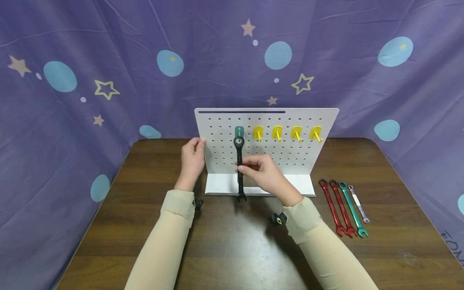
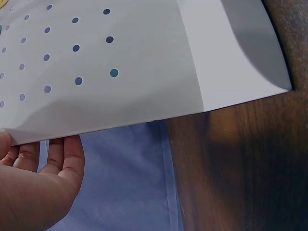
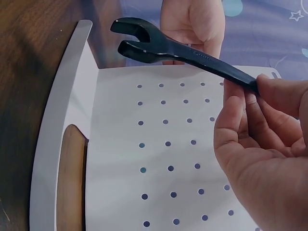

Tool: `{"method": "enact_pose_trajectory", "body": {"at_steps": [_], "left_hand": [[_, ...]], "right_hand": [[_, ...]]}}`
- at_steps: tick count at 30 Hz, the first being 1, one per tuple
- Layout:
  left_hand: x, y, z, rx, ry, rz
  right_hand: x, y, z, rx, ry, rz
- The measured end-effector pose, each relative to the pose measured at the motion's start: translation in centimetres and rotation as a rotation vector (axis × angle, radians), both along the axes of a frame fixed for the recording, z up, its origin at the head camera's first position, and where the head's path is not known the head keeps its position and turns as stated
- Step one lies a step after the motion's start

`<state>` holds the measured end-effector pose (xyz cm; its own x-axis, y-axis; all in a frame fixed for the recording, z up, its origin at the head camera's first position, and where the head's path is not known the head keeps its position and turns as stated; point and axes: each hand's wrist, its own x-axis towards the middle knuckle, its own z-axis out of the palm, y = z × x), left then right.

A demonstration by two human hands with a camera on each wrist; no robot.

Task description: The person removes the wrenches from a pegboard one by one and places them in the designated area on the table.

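Note:
My right hand point(image 1: 266, 173) pinches a black ratcheting combination wrench point(image 1: 241, 186) by its shaft, between thumb and fingers. The wrench hangs nearly upright, ring end up, and its ring overlaps the green hook point(image 1: 239, 131) on the white pegboard point(image 1: 221, 167). Whether the ring sits on the hook cannot be told. In the right wrist view, the open-end jaw of the wrench point(image 3: 192, 55) points away from the hand. My left hand point(image 1: 193, 159) grips the pegboard's left edge; the left wrist view shows its fingers point(image 2: 72, 159) reaching behind the board.
Several yellow hooks point(image 1: 277, 133) line the board right of the green one. On the wooden table point(image 1: 235, 249), to the right, lie two red wrenches point(image 1: 332, 207), a green wrench point(image 1: 353, 209) and a smaller silver wrench point(image 1: 359, 204). A purple curtain point(image 1: 217, 80) hangs behind.

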<state>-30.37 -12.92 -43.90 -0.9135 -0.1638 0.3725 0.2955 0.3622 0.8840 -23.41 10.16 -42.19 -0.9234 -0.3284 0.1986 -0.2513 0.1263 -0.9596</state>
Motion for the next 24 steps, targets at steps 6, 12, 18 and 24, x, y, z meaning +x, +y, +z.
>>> {"method": "enact_pose_trajectory", "body": {"at_steps": [6,12,18,24], "left_hand": [[0.09,0.07,0.16,0.005,-0.004,0.002],[0.06,0.04,0.09,-0.001,-0.013,0.0],[0.11,-0.03,0.03,-0.003,-0.025,0.002],[0.11,-0.08,-0.05,-0.01,-0.018,-0.003]], "right_hand": [[0.04,0.06,-0.03,0.014,0.006,-0.001],[0.27,0.45,-0.3,-0.011,0.027,0.009],[0.5,0.64,-0.27,-0.006,0.028,0.013],[0.6,0.88,-0.32,0.011,0.029,0.007]]}}
